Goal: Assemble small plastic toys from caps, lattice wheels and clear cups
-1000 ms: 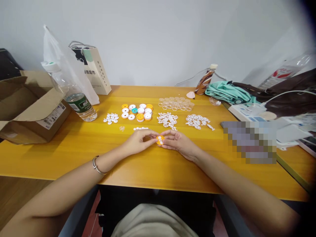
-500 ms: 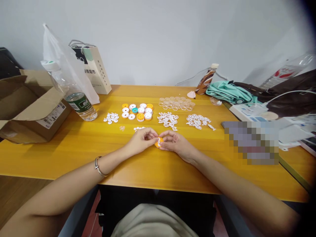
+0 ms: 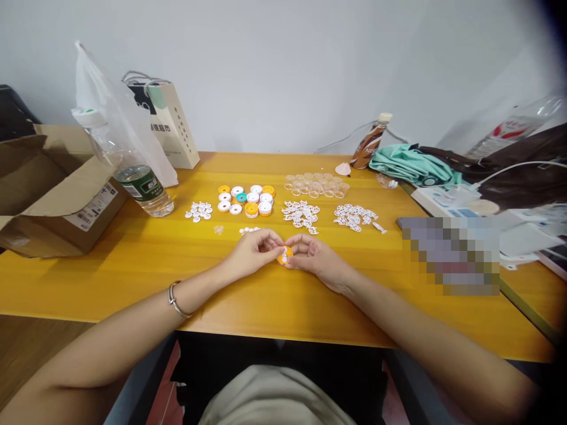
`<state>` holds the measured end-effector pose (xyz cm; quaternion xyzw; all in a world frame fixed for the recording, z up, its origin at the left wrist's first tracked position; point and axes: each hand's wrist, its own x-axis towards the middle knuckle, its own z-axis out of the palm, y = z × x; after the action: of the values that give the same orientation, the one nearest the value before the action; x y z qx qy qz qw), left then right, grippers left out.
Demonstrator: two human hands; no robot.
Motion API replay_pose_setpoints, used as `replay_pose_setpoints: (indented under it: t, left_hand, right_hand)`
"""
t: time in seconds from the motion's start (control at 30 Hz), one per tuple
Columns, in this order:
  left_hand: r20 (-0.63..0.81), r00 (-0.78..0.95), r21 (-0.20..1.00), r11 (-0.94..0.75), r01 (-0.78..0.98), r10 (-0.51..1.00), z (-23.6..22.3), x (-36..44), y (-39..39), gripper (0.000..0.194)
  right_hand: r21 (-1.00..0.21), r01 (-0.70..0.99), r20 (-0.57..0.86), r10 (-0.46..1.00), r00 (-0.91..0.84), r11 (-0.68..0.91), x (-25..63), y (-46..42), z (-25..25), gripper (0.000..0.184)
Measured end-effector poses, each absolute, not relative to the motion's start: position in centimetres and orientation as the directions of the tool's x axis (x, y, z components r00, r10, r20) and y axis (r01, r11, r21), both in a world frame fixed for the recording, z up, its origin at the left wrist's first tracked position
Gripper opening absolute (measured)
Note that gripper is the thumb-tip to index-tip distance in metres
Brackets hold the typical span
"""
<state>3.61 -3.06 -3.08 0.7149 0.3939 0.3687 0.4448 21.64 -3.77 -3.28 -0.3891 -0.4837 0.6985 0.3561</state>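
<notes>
On my feed, the left hand (image 3: pixel 251 254) and the right hand (image 3: pixel 322 264) meet at the centre of the frame, thumbs and fingertips pinching an orange disc (image 3: pixel 290 251) between them, just above the tabletop (image 3: pixel 212 310). White pieces (image 3: pixel 284 258) are already on its face, so I judge these parts are together in the grip; whether they are seated I cannot tell, since fingertips cover some of the rim. Just beyond the left knuckles I see small white rounds (image 3: pixel 249 231), partly hidden, with coloured caps (image 3: pixel 251 209) above them and white openwork pieces (image 3: pixel 301 215) right of those.
</notes>
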Motion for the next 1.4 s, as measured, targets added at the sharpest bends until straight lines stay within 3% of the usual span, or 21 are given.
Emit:
replay_pose_setpoints:
  t: [0.33,0.6,0.87,1.0,1.13,1.27,1.4]
  left_hand:
    - [0.151,0.406,0.931,-0.267,0.248,0.902,-2.8,3.8,-3.2,0.017]
    - [0.136,0.338,0.968,-0.198,0.156,0.931,-2.2,3.5,-2.9,0.017]
    - [0.193,0.339,0.928,-0.283,0.241,0.921,-2.3,3.5,-3.2,0.018]
    - [0.345,0.278,0.79,-0.438,0.429,0.896,-1.5,2.4,-2.3,0.018]
    - [0.538,0.249,0.49,-0.54,0.685,0.805,-0.3,1.1,0.0,0.013]
    - [0.489,0.335,0.197,-0.476,0.857,0.805,0.5,1.4,2.2,0.021]
    - [0.415,0.328,0.063,-0.387,0.92,0.848,0.5,2.6,3.4,0.03]
  right_hand:
    - [-0.962,-0.085,-0.2,0.882,-0.427,-0.259,21.5,-4.1,-2.9,0.033]
    - [-0.975,-0.147,-0.088,0.897,-0.434,-0.166,21.4,-4.3,-2.1,0.033]
    - [-0.993,-0.084,-0.05,0.924,-0.38,-0.088,21.1,-4.4,-2.4,0.033]
    - [-0.994,-0.073,-0.049,0.938,-0.344,-0.079,21.3,-4.1,-2.7,0.034]
    - [-0.996,-0.054,-0.056,0.946,-0.32,-0.077,21.3,-3.8,-3.1,0.037]
    - [-0.997,-0.044,-0.043,0.951,-0.307,-0.059,21.4,-3.6,-3.4,0.037]
    - [-0.998,-0.049,-0.028,0.953,-0.303,-0.045,21.4,-3.6,-3.4,0.037]
